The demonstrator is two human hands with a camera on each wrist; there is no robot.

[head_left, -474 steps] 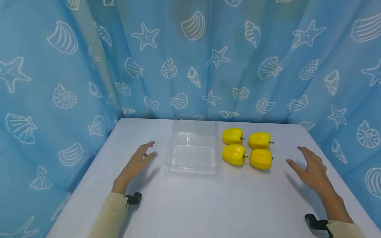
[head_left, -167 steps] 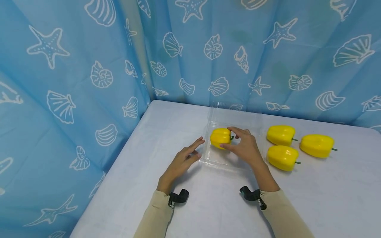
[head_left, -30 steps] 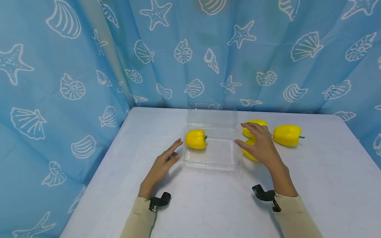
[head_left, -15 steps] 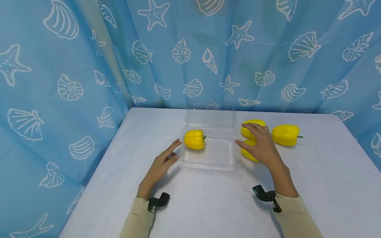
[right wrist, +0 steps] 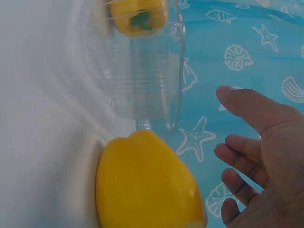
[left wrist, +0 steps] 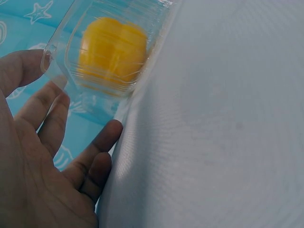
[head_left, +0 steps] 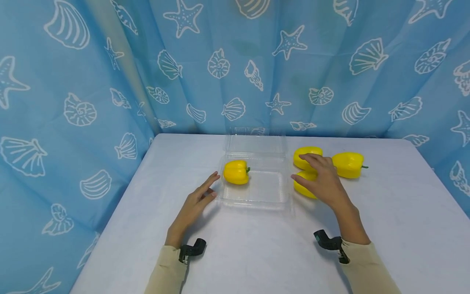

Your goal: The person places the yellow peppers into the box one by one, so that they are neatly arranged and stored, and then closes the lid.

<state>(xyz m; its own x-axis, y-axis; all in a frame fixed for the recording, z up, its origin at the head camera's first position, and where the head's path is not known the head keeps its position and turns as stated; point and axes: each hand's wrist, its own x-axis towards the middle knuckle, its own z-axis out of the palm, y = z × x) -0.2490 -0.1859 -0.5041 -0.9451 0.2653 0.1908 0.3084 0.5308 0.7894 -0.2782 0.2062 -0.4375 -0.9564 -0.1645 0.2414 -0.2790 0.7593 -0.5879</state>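
Note:
A clear plastic clamshell container (head_left: 268, 190) lies with its lid (head_left: 256, 144) folded back. In its left part sits a yellow bell pepper (head_left: 236, 172), stem to the right. My left hand (head_left: 191, 209) is at the container's left side; in the left wrist view its thumb (left wrist: 28, 66) meets the rim. My right hand (head_left: 324, 179), fingers spread and holding nothing, is over the peppers right of the container. It partly covers a rear pepper (head_left: 302, 157) and a front pepper (head_left: 302, 190). In the right wrist view a pepper (right wrist: 147, 185) lies beside the hand.
Another yellow pepper (head_left: 349, 165) lies farther right on the white-covered table (head_left: 249, 253). A blue curtain (head_left: 235, 73) with shell and starfish prints hangs behind and beside the table. A black wrist mount (head_left: 192, 249) is on each forearm.
Over the longer span, one pepper went from the table into the container, and my right hand let go of it and moved right. In the last second both hands barely moved; the view shifted slightly.

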